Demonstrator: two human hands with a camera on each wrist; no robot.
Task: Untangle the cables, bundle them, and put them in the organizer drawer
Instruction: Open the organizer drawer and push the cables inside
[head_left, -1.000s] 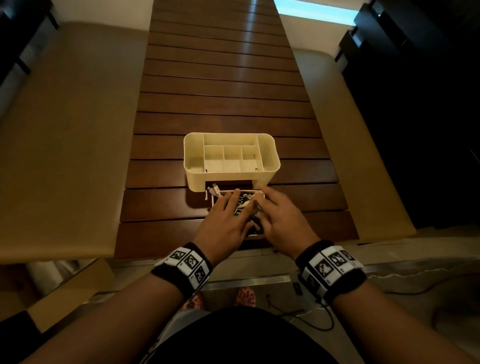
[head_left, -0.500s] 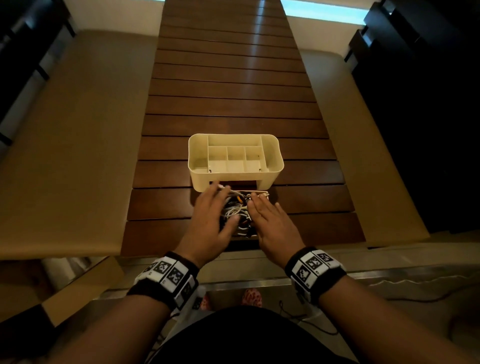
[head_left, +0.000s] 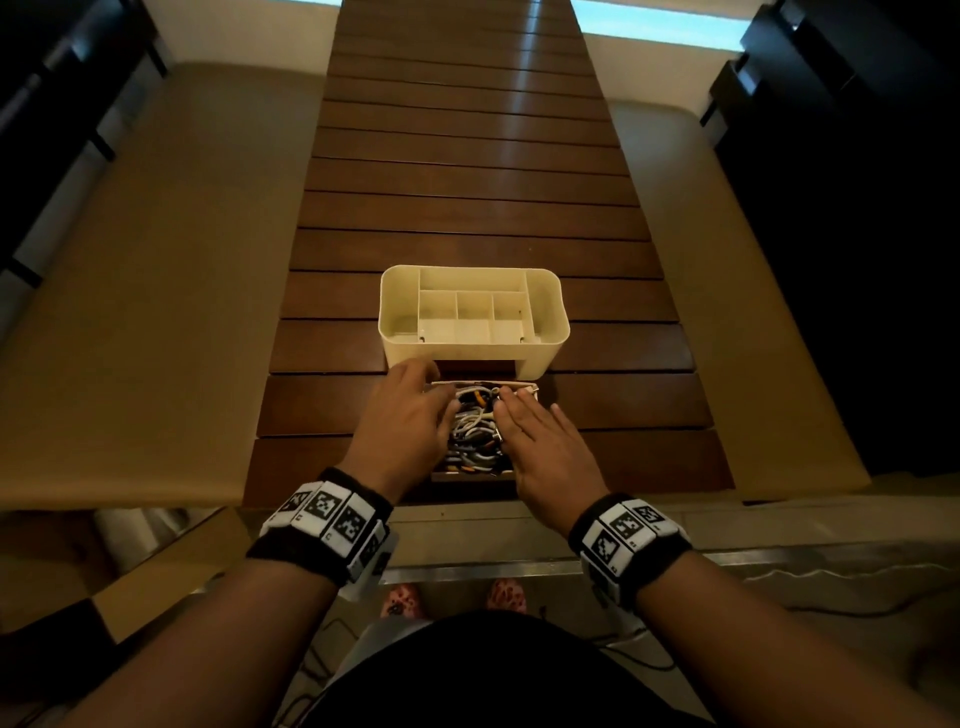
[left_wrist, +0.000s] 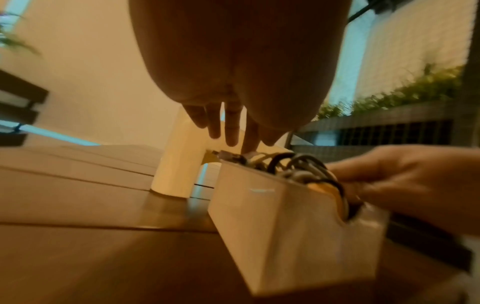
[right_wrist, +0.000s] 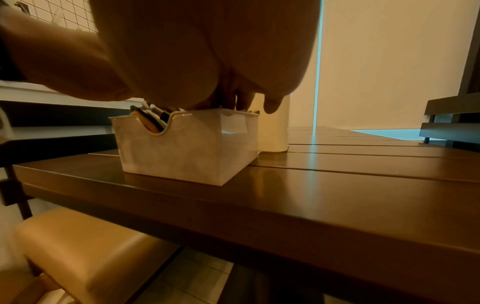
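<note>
The cables (head_left: 475, 428) lie heaped in the drawer (right_wrist: 187, 144), which stands pulled out on the surface (head_left: 467, 208) just before the organizer (head_left: 472, 312), in line with its empty slot. The step in hand looks like tamping the bundles down so the drawer can slide home. To do it well, press evenly from both sides, tuck every loop and plug below the rim, above all at the far end that enters the slot first, then push the drawer straight in without tilting it. A plug standing proud at the far edge could catch on the slot.

The left hand (head_left: 408, 421) lies palm down over the drawer's left side, fingers spread and reaching to the far rim, where one fingertip touches a plug in the left wrist view. The right hand (head_left: 540, 441) lies flat over the right side, fingers straight and close together, resting on the cables. Neither grip pinches anything. Both forearms reach straight forward, wrists low.
</note>
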